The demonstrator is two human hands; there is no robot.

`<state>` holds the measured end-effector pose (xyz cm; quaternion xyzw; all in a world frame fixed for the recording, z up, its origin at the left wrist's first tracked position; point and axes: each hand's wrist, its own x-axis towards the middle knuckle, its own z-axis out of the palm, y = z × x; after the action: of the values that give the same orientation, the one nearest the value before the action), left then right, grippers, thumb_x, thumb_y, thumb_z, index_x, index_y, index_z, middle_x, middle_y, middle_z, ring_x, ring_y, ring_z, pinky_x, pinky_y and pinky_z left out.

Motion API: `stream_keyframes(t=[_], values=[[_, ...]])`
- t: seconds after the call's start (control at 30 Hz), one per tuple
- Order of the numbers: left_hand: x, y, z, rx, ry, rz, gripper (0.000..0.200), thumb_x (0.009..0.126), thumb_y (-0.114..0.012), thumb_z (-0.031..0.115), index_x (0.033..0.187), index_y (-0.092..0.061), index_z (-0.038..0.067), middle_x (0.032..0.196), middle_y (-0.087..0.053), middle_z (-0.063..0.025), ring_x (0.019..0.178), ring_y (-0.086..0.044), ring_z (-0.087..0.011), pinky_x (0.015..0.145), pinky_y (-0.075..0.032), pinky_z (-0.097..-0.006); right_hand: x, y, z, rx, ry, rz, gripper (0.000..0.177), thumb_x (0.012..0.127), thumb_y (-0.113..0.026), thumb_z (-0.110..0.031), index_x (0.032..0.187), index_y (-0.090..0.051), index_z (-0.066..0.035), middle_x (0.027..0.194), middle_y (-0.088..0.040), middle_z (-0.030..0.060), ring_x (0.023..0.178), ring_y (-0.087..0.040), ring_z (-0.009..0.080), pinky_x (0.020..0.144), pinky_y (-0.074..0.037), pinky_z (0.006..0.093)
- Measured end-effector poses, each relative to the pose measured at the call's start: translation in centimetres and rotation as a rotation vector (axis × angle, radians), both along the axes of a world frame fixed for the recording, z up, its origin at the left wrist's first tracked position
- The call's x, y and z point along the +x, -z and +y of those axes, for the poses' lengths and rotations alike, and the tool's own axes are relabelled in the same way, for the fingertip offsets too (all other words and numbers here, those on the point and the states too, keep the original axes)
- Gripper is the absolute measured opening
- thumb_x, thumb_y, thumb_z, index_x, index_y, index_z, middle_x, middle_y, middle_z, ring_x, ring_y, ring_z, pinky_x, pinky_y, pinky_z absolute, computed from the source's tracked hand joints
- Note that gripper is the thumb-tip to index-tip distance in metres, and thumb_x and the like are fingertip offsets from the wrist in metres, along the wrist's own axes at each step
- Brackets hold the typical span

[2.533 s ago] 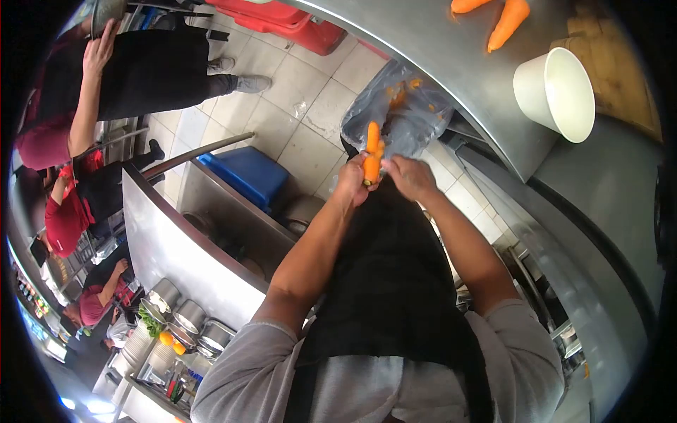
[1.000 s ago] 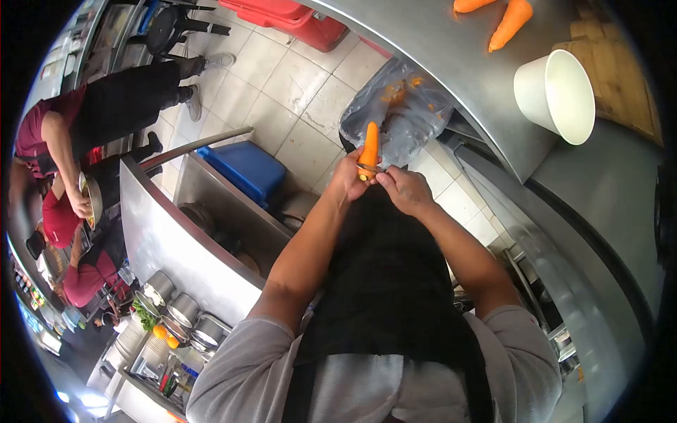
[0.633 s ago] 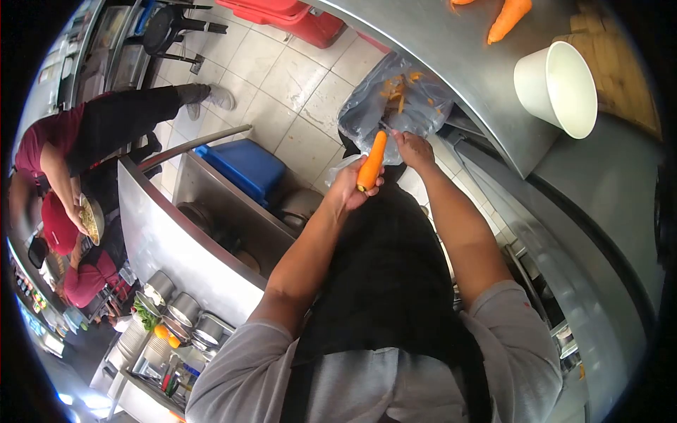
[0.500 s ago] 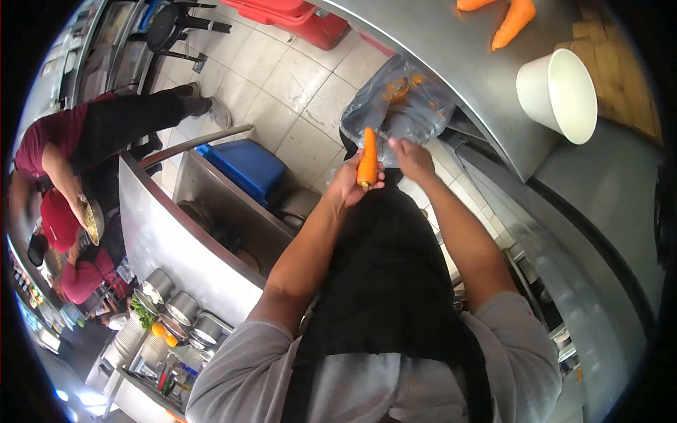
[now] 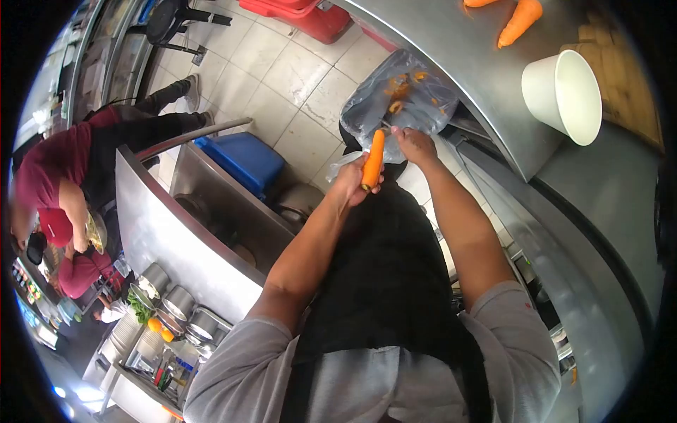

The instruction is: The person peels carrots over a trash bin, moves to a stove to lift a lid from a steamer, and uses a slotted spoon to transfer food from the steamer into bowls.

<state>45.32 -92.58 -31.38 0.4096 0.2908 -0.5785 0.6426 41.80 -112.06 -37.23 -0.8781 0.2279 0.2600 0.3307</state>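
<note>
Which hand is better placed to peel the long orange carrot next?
Probably the right hand: it holds what looks like a thin metal tool near the tip of the long orange carrot. The left hand is busy gripping that carrot.

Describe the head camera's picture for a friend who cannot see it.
A person's left hand holds a carrot while the right hand grips a small, partly hidden tool near the carrot's tip. Just beyond is a plastic bag holding orange scraps; more carrots lie on a metal counter at upper right, near a white tub.
</note>
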Motion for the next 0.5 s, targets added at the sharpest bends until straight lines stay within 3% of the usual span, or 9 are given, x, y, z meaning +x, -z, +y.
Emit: stream_keyframes(t=[0.07,0.17,0.23,0.3,0.5], values=[[0.3,0.5,0.2,-0.012,-0.031,0.022,0.036,0.103,-0.030,0.035,0.111,-0.049,0.006,0.090,-0.058,-0.0094,0.071,-0.057,-0.0205,0.053,-0.046,-0.0329,0.0,-0.1,-0.2,0.089,0.073,0.025,0.057,0.097,-0.032,-0.054,0.102,-0.065,-0.007,0.102,-0.065,0.0234,0.097,-0.061,0.0413,0.085,-0.046,0.0492],[1.4,0.1,-0.9,0.130,-0.151,0.021,0.037,0.103,-0.029,0.036,0.112,-0.049,0.006,0.089,-0.059,-0.0094,0.071,-0.056,-0.0203,0.056,-0.047,-0.0334,-2.2,-9.0,3.1,0.240,-0.069,-0.064,0.053,0.096,-0.037,-0.054,0.099,-0.060,-0.006,0.097,-0.065,0.0235,0.094,-0.061,0.0432,0.083,-0.046,0.0512],[1.4,0.5,-1.1,0.101,-0.179,0.034,0.038,0.103,-0.029,0.037,0.112,-0.049,0.006,0.089,-0.059,-0.0093,0.072,-0.057,-0.0200,0.058,-0.047,-0.0336,-3.6,-10.4,4.2,0.275,-0.107,-0.108,0.051,0.096,-0.039,-0.051,0.099,-0.061,-0.006,0.094,-0.066,0.0223,0.094,-0.061,0.0426,0.083,-0.046,0.0505],[1.2,0.4,-1.2,0.073,-0.202,0.046,0.039,0.103,-0.029,0.038,0.112,-0.050,0.006,0.089,-0.059,-0.0092,0.072,-0.057,-0.0198,0.059,-0.047,-0.0338,-3.2,-10.3,3.9,0.239,-0.093,-0.149,0.053,0.096,-0.038,-0.052,0.098,-0.061,-0.004,0.094,-0.066,0.0226,0.093,-0.062,0.0424,0.083,-0.047,0.0502],[-0.2,0.6,0.3,-0.106,-0.027,0.013,0.045,0.103,-0.028,0.043,0.115,-0.052,0.007,0.088,-0.059,-0.0075,0.072,-0.057,-0.0187,0.059,-0.047,-0.0314,0.6,-1.5,0.2,0.060,0.019,0.079,0.063,0.097,-0.028,-0.054,0.103,-0.064,-0.003,0.104,-0.065,0.0250,0.100,-0.060,0.0417,0.088,-0.045,0.0493]])
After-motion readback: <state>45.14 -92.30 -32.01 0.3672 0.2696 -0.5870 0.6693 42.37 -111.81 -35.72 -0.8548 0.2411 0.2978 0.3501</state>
